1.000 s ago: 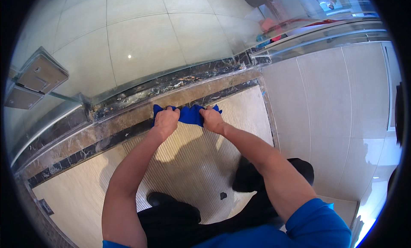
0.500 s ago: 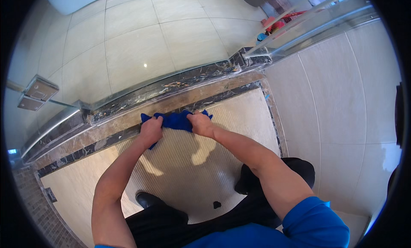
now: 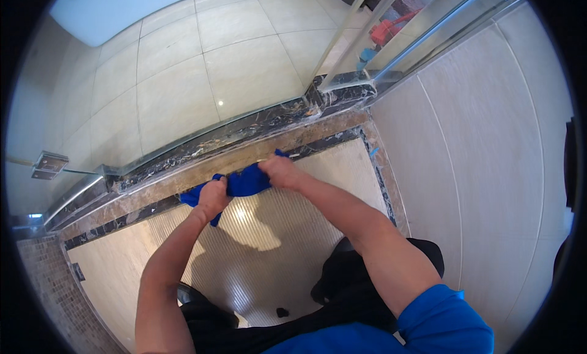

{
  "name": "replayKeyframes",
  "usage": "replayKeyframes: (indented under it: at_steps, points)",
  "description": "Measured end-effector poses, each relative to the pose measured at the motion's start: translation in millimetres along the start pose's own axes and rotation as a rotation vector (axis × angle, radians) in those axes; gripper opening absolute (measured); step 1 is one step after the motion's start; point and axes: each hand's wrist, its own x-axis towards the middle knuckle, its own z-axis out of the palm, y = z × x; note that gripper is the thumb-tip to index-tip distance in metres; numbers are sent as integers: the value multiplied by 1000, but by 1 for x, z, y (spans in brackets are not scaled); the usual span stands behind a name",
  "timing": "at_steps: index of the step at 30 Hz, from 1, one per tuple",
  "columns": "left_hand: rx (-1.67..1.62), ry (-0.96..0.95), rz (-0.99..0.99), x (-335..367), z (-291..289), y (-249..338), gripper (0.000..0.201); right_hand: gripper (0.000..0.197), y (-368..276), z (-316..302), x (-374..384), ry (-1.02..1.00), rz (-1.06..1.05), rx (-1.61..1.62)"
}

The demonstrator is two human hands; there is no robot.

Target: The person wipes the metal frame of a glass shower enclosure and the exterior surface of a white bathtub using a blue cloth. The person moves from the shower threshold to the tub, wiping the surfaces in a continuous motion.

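Blue cloth [image 3: 247, 181] stretches between left grip [image 3: 214, 195] and right grip [image 3: 280, 172], both clenched on it

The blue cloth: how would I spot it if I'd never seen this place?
Go from the ribbed floor to the dark stone strip along its far edge. There the left hand and right hand grip the blue cloth, spread between them. Its crumpled, deep blue fabric stands out from the dark stone and pale floor.
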Motion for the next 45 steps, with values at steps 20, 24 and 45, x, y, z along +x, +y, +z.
replayKeyframes:
  at_steps: [20, 24, 45]
  points:
    - [-171, 151, -150, 38, 45, 110, 32, 24, 45, -24, 20, 38, 34, 199]
    - [-91, 33, -243, 27, 21, 108, 30, 21, 38, -29, 24, 42, 6, 222]
    - [-194, 302, 89, 119, 70, 176, 18, 31, 206, -54, -66, 492, 722, 171]
